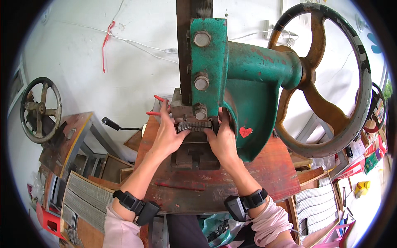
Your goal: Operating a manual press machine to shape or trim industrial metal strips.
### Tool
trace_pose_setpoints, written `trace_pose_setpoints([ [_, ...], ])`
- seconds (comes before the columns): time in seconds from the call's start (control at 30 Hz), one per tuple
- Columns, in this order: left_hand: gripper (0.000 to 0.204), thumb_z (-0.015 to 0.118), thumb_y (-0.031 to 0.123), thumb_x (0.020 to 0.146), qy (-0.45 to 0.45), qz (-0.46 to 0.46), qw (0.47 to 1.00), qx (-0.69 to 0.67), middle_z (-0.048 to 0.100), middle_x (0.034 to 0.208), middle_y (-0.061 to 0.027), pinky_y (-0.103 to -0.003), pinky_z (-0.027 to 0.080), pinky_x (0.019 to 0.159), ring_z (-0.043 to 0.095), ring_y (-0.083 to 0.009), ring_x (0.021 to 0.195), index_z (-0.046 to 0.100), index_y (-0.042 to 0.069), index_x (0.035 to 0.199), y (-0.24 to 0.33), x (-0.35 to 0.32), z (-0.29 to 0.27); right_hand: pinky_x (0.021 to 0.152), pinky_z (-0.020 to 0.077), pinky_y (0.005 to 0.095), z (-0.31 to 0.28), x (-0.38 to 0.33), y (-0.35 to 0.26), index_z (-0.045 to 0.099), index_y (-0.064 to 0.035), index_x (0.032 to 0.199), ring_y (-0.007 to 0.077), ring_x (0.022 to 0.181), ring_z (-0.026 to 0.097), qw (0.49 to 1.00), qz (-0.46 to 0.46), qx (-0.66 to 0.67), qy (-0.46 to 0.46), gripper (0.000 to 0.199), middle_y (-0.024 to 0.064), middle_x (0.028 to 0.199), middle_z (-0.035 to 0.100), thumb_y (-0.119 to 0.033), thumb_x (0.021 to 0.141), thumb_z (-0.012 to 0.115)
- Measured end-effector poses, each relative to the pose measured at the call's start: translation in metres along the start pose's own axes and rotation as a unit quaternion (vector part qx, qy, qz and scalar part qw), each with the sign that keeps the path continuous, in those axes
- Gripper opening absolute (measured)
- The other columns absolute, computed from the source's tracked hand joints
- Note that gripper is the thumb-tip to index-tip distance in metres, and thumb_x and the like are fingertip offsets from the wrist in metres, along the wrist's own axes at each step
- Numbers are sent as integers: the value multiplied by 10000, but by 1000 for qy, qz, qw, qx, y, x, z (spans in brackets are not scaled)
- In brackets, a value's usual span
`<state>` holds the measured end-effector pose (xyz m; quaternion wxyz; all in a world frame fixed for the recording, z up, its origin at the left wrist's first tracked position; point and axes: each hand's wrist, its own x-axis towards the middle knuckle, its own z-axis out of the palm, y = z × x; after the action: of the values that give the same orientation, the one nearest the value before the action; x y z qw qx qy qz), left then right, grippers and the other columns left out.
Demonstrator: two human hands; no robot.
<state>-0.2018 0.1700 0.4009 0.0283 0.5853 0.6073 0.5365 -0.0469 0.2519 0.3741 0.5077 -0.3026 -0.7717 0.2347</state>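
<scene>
Grey ribbed metal strip: placed under green metal press; left hand, right hand grasping ends; release apparently outstanding.

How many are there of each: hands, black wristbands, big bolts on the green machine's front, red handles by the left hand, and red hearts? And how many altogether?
Hands: 2
Wristbands: 2
Bolts: 3
Handles: 2
Heart: 1
Total: 10
</scene>
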Motion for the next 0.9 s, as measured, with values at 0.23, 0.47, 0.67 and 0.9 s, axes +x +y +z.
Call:
trace_pose_setpoints([
  [0.23, 493, 665, 125, 799, -24, -19, 972, 231, 569, 1095, -264, -444, 444, 858, 543, -425, 1024, 457, -43, 1212, -14, -34, -33, 998, 411, 419, -4, 5, -8, 314, 74, 1337, 417, 1199, 459, 999, 14, -25, 18, 715, 293, 1321, 411, -19, 746, 705],
  [0.47, 383, 728, 242, 769, -223, 106, 949, 194, 633, 1055, -173, -411, 445, 817, 588, -337, 994, 629, 23, 1067, -7, -137, -46, 957, 404, 444, -2, 4, -1, 361, 40, 1320, 435, 1164, 458, 997, -50, -44, 51, 674, 278, 1251, 485, -32, 741, 698],
  [0.67, 299, 718, 122, 774, -25, 91, 978, 186, 625, 922, -135, -381, 476, 777, 605, -311, 842, 652, 27, 1050, 21, -67, -44, 976, 388, 449, -6, 2, -5, 372, 56, 1314, 444, 1174, 450, 998, -26, -44, 46, 651, 297, 1258, 474, -29, 752, 689],
  [0.9, 535, 793, 267, 717, -13, -51, 987, 152, 624, 1030, -172, -409, 478, 814, 590, -300, 933, 547, 9, 1117, -10, -15, -11, 913, 450, 431, -62, -34, -36, 424, 56, 1262, 426, 1092, 521, 994, -93, 33, -42, 518, 281, 1184, 522, 21, 789, 633],
])
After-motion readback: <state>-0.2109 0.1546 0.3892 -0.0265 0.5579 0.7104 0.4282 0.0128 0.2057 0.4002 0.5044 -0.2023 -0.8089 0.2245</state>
